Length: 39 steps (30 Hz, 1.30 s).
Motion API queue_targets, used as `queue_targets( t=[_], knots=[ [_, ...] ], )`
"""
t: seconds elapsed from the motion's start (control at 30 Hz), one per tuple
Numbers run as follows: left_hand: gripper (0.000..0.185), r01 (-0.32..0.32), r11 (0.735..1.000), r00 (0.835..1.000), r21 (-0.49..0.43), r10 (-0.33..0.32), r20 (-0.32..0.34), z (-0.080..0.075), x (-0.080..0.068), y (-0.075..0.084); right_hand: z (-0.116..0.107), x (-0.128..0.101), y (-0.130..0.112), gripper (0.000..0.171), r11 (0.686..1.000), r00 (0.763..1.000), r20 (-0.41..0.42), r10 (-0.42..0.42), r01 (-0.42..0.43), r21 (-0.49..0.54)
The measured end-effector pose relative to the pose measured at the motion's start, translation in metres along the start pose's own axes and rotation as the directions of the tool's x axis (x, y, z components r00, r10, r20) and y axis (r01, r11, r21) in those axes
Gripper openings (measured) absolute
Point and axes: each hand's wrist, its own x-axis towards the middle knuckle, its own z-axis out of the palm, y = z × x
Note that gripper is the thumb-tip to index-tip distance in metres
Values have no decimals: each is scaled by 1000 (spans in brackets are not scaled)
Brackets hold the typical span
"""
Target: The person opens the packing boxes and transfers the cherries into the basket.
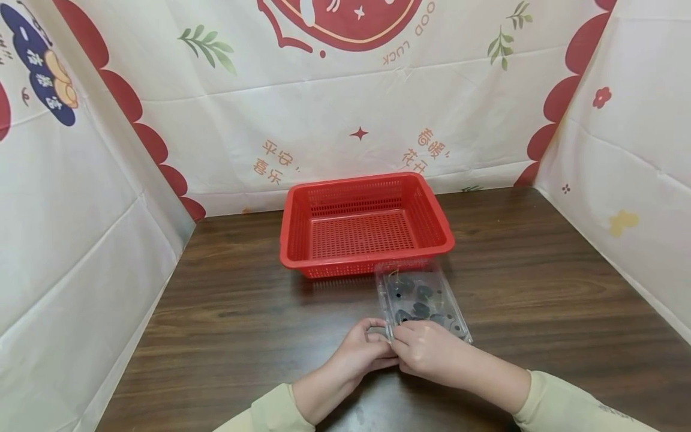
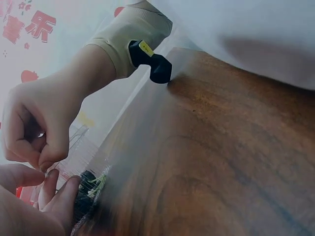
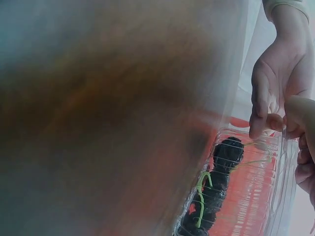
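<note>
So the right hand [image 1: 432,351] has its fingers curled in tight, thumb and fingertips pinching the clear plastic rim of a box [image 1: 445,301] at its near end. Left hand [image 1: 358,354] is right there too, thumb and fingers holding the near left corner, and the two sets of fingertips pretty much meet. Can't tell which fingers go under the plastic.

The box is see-through, longer than wide, with ribbed sides that catch the light and a few small round holes [image 1: 439,292] in the top. Inside there's a bunch of dark fruit [image 1: 421,310], oval and glossy, almost black. The right wrist view shows it lined up along one side with thin, curvy green stems [image 3: 201,201]. Can't say exactly what kind.

As for where it sits: right of the middle of the desk [image 1: 243,312], long sides running away from the person, far end just beside the near right corner of a red basket [image 1: 367,262]. Can't tell if they touch. The basket has a wide smooth rim, slotted walls and a mesh floor, and stands around the middle of the desk's far edge.

The desk itself is dark brown wood grain. White cloth [image 1: 324,114] hangs along its left, far and right edges, printed with red scallops, leaf sprigs and Chinese characters. Both sleeves [image 1: 275,411] are pale yellow-green, and a black gadget [image 2: 161,69] with a yellow label sits at the right cuff.
</note>
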Motion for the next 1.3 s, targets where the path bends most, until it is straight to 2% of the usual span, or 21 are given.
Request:
queue_targets(
  t=[0.13,0.3,0.37,0.53,0.97,1.13,1.3],
  knots=[
    [44,-9,1000,1000,9,9,-2,2,0,-1,0,-2,-1,20,999,999,-9,34,-34,18],
    [44,-18,1000,1000,8,18,-2,3,0,-1,1,-2,-3,4,995,995,-26,95,-94,45],
    [44,-21,1000,1000,9,21,-2,4,0,-1,1,-2,-2,11,994,995,-45,94,-92,51],
    [43,-8,1000,1000,15,9,-12,5,2,0,2,-3,1,11,994,993,-78,87,-82,66],
    [47,-12,1000,998,8,12,-61,8,3,-4,0,1,0,14,988,983,-122,138,-127,94],
    [47,1,1000,999,6,-1,-51,6,3,-3,-12,8,3,17,980,972,-148,184,-169,106],
    [45,13,999,999,33,-12,-36,5,1,2,-15,7,4,19,982,979,-126,161,-146,116]
  ],
)
